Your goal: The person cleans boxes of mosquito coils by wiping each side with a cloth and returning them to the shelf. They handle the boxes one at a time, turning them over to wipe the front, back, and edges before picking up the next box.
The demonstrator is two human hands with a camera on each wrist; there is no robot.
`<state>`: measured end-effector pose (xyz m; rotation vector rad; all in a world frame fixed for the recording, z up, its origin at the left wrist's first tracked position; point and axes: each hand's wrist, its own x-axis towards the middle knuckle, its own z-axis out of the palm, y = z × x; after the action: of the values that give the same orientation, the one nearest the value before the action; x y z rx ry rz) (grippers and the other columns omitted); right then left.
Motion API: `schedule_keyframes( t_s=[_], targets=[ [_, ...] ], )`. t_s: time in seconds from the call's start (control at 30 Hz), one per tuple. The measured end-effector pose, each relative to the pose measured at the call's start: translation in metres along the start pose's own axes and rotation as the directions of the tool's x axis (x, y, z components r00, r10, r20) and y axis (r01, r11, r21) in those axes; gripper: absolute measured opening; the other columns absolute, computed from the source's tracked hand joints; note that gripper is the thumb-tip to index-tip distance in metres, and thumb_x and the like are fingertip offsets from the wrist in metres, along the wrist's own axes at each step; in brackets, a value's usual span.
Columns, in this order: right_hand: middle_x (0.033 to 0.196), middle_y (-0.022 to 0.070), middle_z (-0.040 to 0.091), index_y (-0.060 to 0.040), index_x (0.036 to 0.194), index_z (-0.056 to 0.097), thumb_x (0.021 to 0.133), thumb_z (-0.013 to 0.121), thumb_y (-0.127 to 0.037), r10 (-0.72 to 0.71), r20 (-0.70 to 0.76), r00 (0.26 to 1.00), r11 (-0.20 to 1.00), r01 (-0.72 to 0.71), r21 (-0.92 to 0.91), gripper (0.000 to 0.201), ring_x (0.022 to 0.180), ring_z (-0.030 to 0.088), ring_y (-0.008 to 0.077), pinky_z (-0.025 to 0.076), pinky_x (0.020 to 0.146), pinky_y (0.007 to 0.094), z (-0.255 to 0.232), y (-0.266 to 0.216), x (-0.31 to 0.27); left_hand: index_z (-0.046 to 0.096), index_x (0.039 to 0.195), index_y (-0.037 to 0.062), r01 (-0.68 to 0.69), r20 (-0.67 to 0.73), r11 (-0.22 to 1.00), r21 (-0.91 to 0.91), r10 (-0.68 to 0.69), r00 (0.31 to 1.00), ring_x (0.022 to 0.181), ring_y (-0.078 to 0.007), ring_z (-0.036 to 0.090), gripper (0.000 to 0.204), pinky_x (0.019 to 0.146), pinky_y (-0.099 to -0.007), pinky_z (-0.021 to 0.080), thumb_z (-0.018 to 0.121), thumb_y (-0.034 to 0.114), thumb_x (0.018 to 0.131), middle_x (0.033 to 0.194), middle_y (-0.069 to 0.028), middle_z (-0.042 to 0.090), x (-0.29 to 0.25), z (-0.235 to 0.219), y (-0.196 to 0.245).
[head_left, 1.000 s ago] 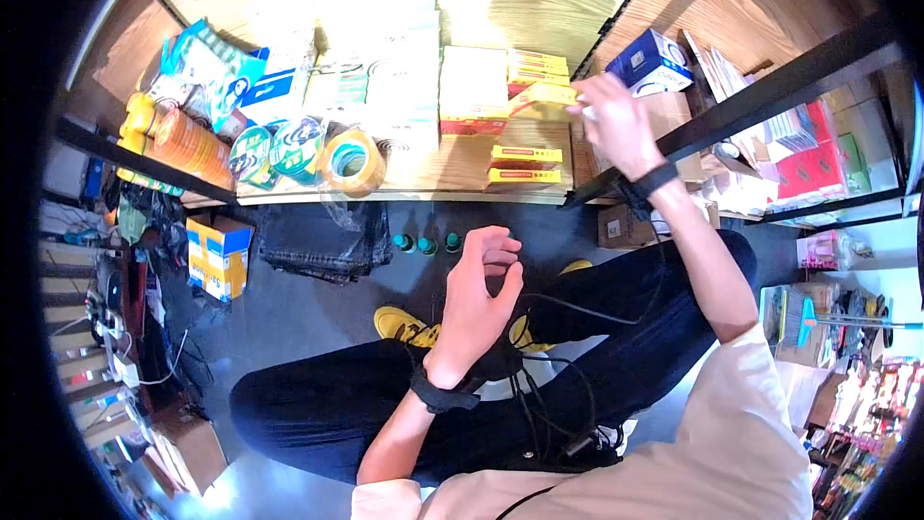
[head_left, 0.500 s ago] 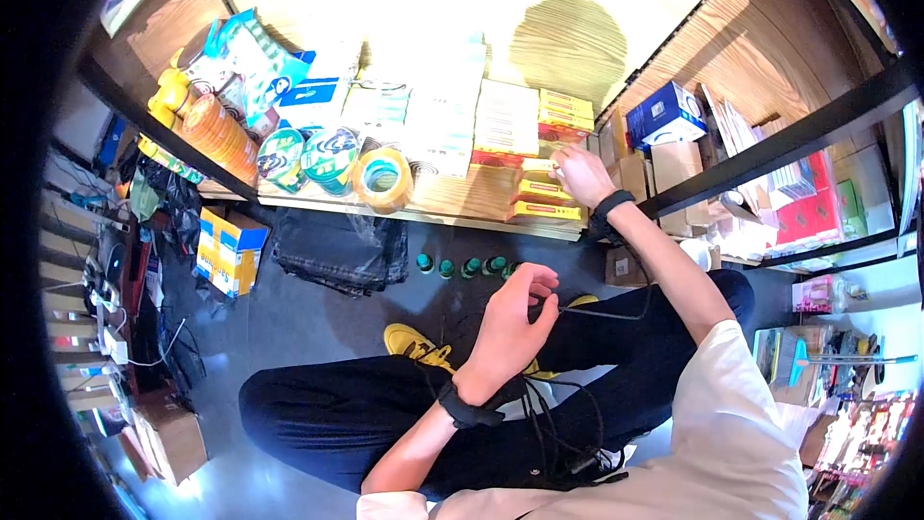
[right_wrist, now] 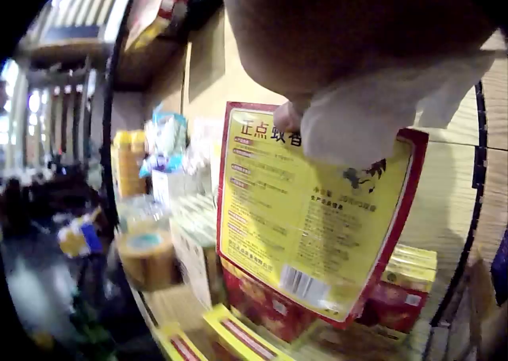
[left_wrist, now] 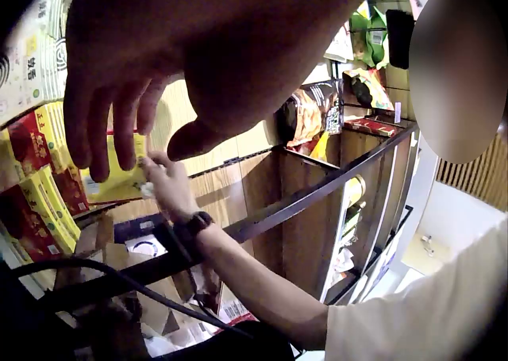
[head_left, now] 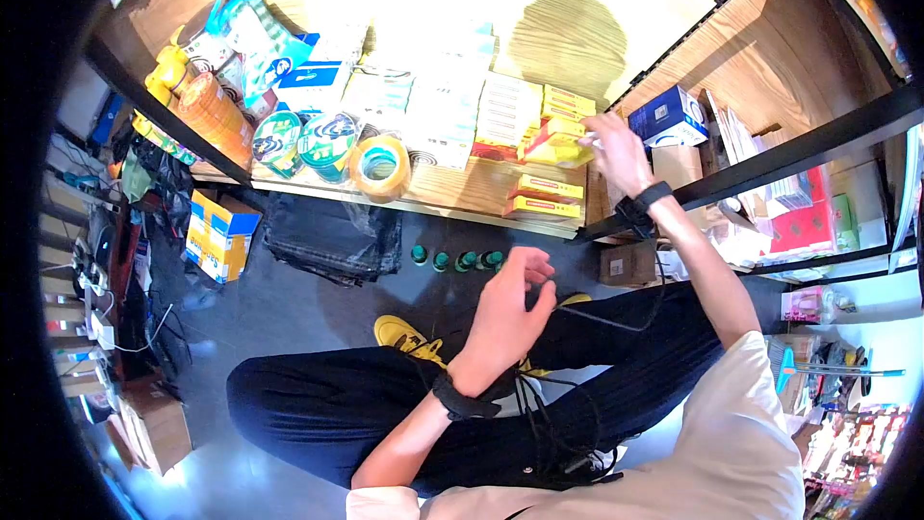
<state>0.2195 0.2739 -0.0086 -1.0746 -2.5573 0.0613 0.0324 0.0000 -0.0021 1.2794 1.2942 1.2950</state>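
Wooden shelf (head_left: 450,189) held stack (head_left: 505,114). Right hand (head_left: 621,156) pinched box (right_wrist: 317,210) by edge beside stack, tissue (right_wrist: 353,127) at fingers; left hand (head_left: 515,316) hung open, empty. Likely hazards: slip from edge-only, tissue-hampered pinch; stack toppled by box's swinging lower corner.

ok so quick tally: one roll of packing tape (head_left: 380,168) on the shelf, left of center, and two round green tubs (head_left: 329,143) just left of it. Two flat yellow boxes (head_left: 545,206) at the front edge, plus one yellow mosquito-coil box (right_wrist: 317,218) mid-frame in the right wrist view. At least four green-topped bottles (head_left: 466,260) mid-frame, two black wristbands (head_left: 464,399).
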Motion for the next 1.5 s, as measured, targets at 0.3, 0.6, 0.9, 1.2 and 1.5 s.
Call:
schedule_keyframes(
  t_s=[0.3,0.6,0.9,1.2,1.5],
  targets=[
    [0.108,0.0099,0.074,0.0037,0.127,0.064,0.104,0.062,-0.025,0.401,0.471,0.786,0.085,-0.544,0.835,0.036,0.101,0.07,0.0135,0.055,0.09,0.0268,-0.098,-0.069,-0.033,0.034,0.146,0.0023,0.047,-0.106,0.928,-0.37,-0.093,0.99,0.129,-0.0342,0.059,0.066,0.109,-0.0442,0.048,0.074,0.01,0.094,0.141,-0.0267,0.055,0.006,-0.018,-0.002],
    [0.11,0.0093,0.075,0.0025,0.123,0.066,0.103,0.064,-0.029,-0.017,0.751,0.66,-0.33,-0.713,0.619,0.037,0.09,0.075,0.0116,0.061,0.074,0.0242,-0.076,-0.075,-0.057,0.02,0.159,0.0048,0.002,0.035,0.723,-0.691,0.031,0.999,0.14,-0.0343,0.049,0.071,0.117,-0.047,0.039,0.062,0.008,0.101,0.15,-0.0249,0.048,0.002,-0.019,0.02],
    [0.11,0.0056,0.073,0.0073,0.121,0.069,0.104,0.062,-0.032,0.118,0.68,0.724,-0.052,-0.679,0.732,0.043,0.097,0.066,0.006,0.051,0.084,0.0223,-0.081,-0.082,-0.058,0.028,0.154,-0.0007,0.281,0.119,0.679,-0.678,-0.276,0.954,0.126,-0.0307,0.063,0.06,0.105,-0.0475,0.053,0.057,0.021,0.106,0.14,-0.021,0.058,0.006,-0.026,0.026],
    [0.109,0.0128,0.068,-0.0039,0.116,0.068,0.079,0.072,0.003,-0.166,0.133,0.977,0.815,0.06,0.576,0.038,0.099,0.068,0.0296,0.055,0.087,0.0366,-0.115,-0.103,-0.051,0.049,0.137,-0.0049,0.392,0.136,0.334,-0.857,-0.587,0.798,0.117,-0.0246,0.065,0.038,0.105,-0.0405,0.053,0.057,0.012,0.104,0.132,-0.0168,0.062,0.005,-0.025,-0.019],
    [0.098,0.0011,0.067,-0.0121,0.106,0.069,0.075,0.081,-0.02,-0.409,0.276,0.87,0.912,0.39,0.125,0.035,0.095,0.068,0.0209,0.057,0.075,0.0339,-0.063,-0.114,-0.082,0.045,0.141,-0.0072,0.484,0.283,0.177,-0.857,-0.623,0.729,0.117,-0.0329,0.066,0.043,0.1,-0.0407,0.057,0.052,0.018,0.107,0.133,-0.0233,0.061,0.006,-0.008,-0.02]
  ],
)
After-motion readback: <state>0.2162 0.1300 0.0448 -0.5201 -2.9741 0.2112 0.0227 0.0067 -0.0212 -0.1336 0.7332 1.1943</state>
